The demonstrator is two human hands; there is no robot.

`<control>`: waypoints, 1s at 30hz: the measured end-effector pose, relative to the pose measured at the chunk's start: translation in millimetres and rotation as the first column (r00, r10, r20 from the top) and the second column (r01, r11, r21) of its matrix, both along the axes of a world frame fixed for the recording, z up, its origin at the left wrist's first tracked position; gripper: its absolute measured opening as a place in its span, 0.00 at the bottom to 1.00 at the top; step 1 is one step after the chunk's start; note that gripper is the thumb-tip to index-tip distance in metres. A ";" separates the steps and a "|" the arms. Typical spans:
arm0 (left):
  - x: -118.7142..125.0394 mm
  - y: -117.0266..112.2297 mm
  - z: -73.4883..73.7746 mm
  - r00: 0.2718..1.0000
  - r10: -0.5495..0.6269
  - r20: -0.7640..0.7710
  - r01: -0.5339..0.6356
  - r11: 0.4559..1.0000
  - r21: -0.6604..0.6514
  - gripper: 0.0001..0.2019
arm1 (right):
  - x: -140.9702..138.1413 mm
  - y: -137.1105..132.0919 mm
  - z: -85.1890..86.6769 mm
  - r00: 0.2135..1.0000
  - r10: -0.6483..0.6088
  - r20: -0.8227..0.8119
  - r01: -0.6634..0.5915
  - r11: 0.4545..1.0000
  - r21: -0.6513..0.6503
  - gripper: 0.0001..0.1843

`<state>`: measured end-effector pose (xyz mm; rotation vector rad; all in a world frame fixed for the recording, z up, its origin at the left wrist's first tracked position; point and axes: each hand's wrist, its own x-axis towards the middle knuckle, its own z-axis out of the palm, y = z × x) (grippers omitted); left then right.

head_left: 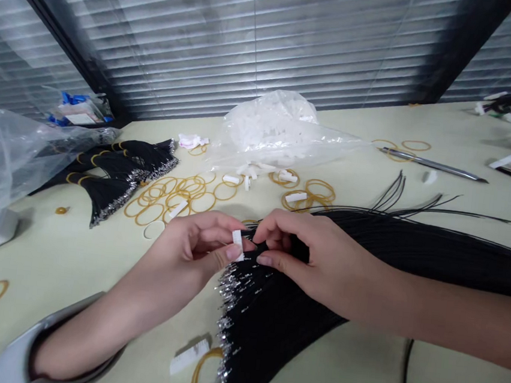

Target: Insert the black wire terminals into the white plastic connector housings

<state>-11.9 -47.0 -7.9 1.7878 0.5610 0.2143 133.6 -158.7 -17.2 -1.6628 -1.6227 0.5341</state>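
Note:
My left hand (196, 249) pinches a small white plastic connector (237, 242) between thumb and fingers. My right hand (308, 254) is closed in a pinch on thin black wires right beside the connector. Under both hands lies a large bundle of black wires (412, 249) with silver metal tips (228, 285) fanned toward me. The wire end at the connector is hidden by my fingers.
Several yellow rubber bands (178, 193) and loose white connectors (286, 176) lie behind my hands. A clear plastic bag of white parts (280, 127) sits at the back, banded black wire bundles (122, 172) at the left, a metal tool (434, 165) at the right.

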 end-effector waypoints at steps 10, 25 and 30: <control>-1.7 0.3 0.6 0.999 0.009 0.041 -0.009 1.000 -0.010 0.08 | 1.9 1.3 -0.2 0.989 -0.006 -0.151 0.000 0.999 -0.035 0.07; 3.1 -4.6 -3.0 0.999 0.048 0.023 -0.047 0.998 -0.048 0.08 | -0.1 2.1 -0.9 0.997 -0.010 -0.075 0.010 1.000 0.002 0.08; 5.4 -6.8 -1.8 0.997 0.066 0.032 -0.062 0.993 -0.103 0.09 | -0.8 1.4 -1.2 0.999 -0.015 -0.032 0.016 0.999 0.036 0.07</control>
